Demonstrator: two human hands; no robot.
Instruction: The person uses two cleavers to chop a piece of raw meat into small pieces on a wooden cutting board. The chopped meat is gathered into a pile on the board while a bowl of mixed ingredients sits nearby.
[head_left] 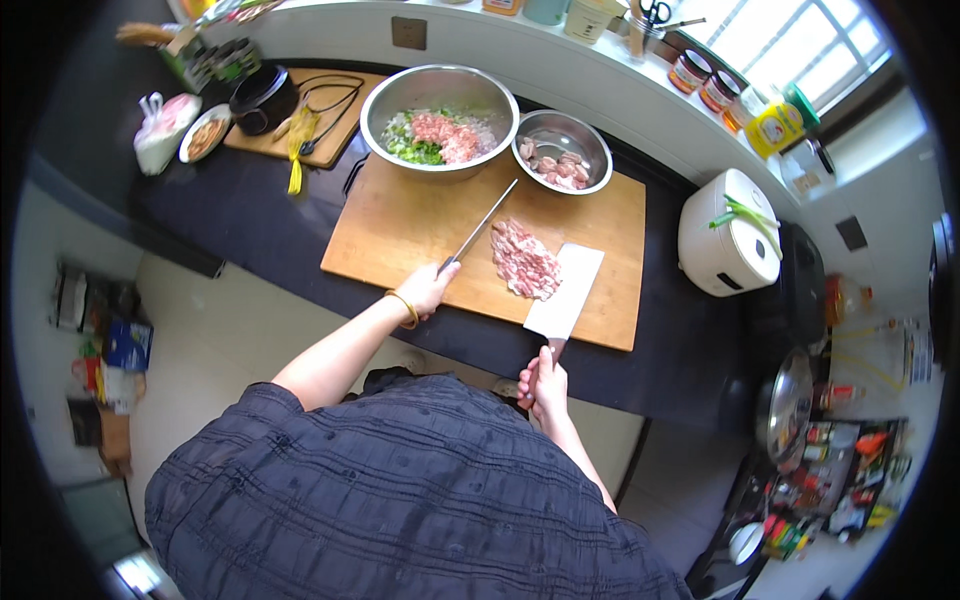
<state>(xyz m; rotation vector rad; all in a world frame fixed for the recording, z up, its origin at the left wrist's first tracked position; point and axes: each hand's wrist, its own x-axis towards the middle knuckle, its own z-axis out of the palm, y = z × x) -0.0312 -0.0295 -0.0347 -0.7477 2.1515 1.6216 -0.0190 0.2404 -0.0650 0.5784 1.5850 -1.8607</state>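
Note:
My left hand (426, 288), with a gold bangle at the wrist, is closed round the handle of a knife (484, 222). Its blade shows as a long thin strip, apparently edge-on, pointing up and right over the wooden cutting board (400, 225). The fingers of my right hand (543, 386) wrap the brown handle of a cleaver (566, 292). That broad blade lies over the board's front part, its flat side showing, beside a flattened heap of chopped raw meat (524, 262). Between the two blades sits this pink meat.
Behind the board stand a large steel bowl (372, 118) with minced meat and chopped greens, and a smaller steel bowl (606, 160) with meat pieces. A white rice cooker (728, 245) is at right. A black pot (264, 100) and a small dish (205, 134) are at left.

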